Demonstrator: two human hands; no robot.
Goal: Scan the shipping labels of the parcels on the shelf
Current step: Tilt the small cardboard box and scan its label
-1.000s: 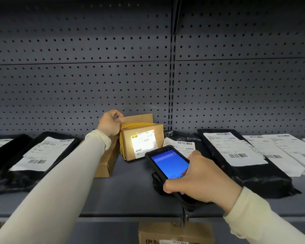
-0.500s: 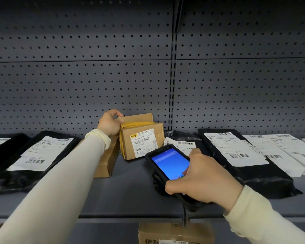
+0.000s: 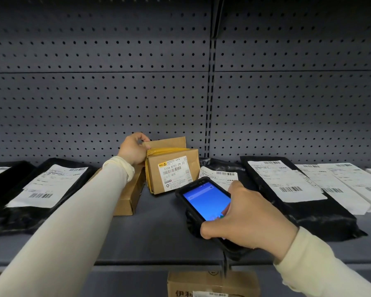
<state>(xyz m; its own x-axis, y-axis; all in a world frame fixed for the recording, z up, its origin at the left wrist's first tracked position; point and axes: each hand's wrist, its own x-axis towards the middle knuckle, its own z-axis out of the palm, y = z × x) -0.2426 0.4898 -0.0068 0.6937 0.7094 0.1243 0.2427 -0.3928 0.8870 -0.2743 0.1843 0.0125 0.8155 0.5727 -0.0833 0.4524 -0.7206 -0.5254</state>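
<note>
While held over the shelf front, scanner: a black handheld scanner [image 3: 204, 202] with a lit blue screen, its top end pointing toward the small box.
Right hand: the right hand [image 3: 247, 221] grips the scanner from the right side, fingers curled around its body, thumb over the lower corner of the screen.
Shelf: a grey metal shelf [image 3: 159, 232] carries all the parcels; a pegboard back panel [image 3: 99, 103] stands behind it.
Lower box: a cardboard box [image 3: 212, 284] shows under the shelf edge, only its top part visible.
Small box: a brown taped box [image 3: 171, 171] stands on the shelf just behind the scanner, its white shipping label [image 3: 174, 174] with barcode facing the camera.
Left hand: the left hand [image 3: 134, 148] holds the upper left corner of the small box, fingers curled over its top edge.
Flat box: a second brown box [image 3: 130, 196] lies just left of the small box, partly under the left sleeve.
Black bags: one labelled black parcel [image 3: 41, 189] lies at the left, another [image 3: 298, 189] at the right.
White parcels: white labelled parcels [image 3: 351, 185] lie at the far right.
</note>
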